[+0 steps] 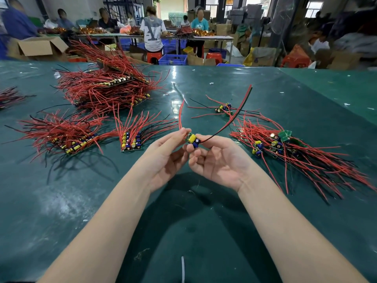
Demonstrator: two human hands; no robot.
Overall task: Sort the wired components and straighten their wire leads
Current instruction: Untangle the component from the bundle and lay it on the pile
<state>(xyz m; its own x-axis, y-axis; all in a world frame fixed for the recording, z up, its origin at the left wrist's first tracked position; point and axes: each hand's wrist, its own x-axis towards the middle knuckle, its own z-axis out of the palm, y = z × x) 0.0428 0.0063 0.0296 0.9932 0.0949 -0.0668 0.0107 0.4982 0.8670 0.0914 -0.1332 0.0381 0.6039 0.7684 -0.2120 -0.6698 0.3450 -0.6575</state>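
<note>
Both my left hand (166, 154) and right hand (219, 160) pinch one small board (192, 139); tugging its red wire (180, 115) hard could snap the joint.

Left grip (167, 154) and right grip (216, 160) pinch, palms up

On the table (61, 201), the board (192, 139) sits between both hands; neat stacks (130, 140) lie left, a loose pile (285, 148) right, and a big heap (108, 86) behind the stacks.
</note>
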